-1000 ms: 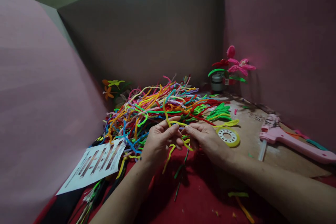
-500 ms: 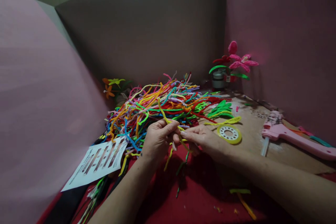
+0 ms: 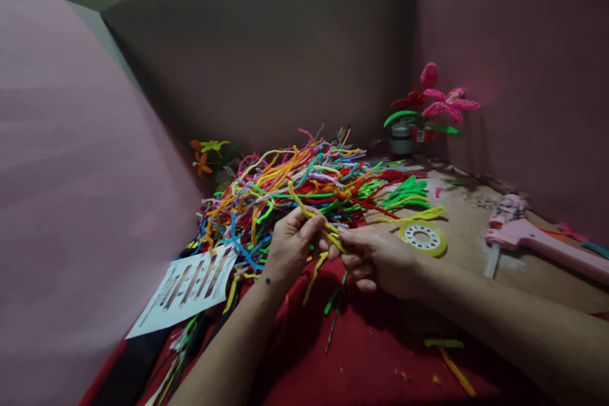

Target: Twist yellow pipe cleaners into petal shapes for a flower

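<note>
Pipe cleaner in yellow [image 3: 297, 199] slants across the centre of the head view, before a multicoloured heap of pipe cleaners [image 3: 314, 168]. It should be light, fuzzy and bendable, likely keeping any crease, and best held by fingertips close to where it bends. Left hand [image 3: 292, 242] pinches it, thumb against forefinger; right hand [image 3: 385, 260] closes thumb and fingertips on its lower stretch.

Glue gun [image 3: 547, 245] on brown board [image 3: 469, 244]
</note>
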The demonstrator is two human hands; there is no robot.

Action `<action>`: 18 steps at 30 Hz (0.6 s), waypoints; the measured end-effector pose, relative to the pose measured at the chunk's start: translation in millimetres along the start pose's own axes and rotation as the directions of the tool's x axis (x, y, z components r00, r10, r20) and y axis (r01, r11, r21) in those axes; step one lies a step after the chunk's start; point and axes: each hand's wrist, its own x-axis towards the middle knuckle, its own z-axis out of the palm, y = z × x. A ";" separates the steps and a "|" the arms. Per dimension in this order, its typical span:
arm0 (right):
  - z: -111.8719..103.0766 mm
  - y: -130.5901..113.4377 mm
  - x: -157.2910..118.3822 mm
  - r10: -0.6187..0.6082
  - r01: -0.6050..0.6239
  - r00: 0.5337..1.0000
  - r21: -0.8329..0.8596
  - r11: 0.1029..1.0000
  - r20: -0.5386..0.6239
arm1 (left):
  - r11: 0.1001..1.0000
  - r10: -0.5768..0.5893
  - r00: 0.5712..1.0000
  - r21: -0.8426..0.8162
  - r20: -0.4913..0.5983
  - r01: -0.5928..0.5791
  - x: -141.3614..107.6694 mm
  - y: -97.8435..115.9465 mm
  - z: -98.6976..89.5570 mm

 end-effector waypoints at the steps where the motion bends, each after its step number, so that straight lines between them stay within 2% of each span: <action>1: 1.5 0.7 -0.2 0.018 -0.019 0.999 -0.039 0.999 -0.040 | 1.000 0.005 1.000 0.008 -0.029 -0.005 0.2 -0.5 1.0; 4: 5.0 3.7 -0.2 0.006 -0.015 0.997 -0.125 0.992 -0.076 | 1.000 0.024 0.999 0.015 -0.043 -0.024 0.9 -3.0 2.5; 8: 4.9 6.6 0.6 -0.080 0.075 0.996 -0.128 0.989 -0.039 | 0.995 0.034 0.999 -0.099 0.037 -0.030 2.4 -4.1 -0.8; 12: 3.4 6.1 1.9 -0.141 0.141 0.990 -0.057 0.988 -0.004 | 0.946 -0.052 0.996 -0.315 0.071 0.072 3.5 -2.1 -4.4; 16: 4.8 4.4 3.0 -0.167 0.168 0.986 -0.025 0.986 0.007 | 0.915 -0.150 0.967 -0.341 0.207 0.215 2.4 -1.7 -2.6; 18: 5.1 4.2 3.4 -0.185 0.185 0.982 -0.003 0.983 0.025 | 0.882 -0.147 0.967 -0.416 0.208 0.223 2.5 -2.2 -1.3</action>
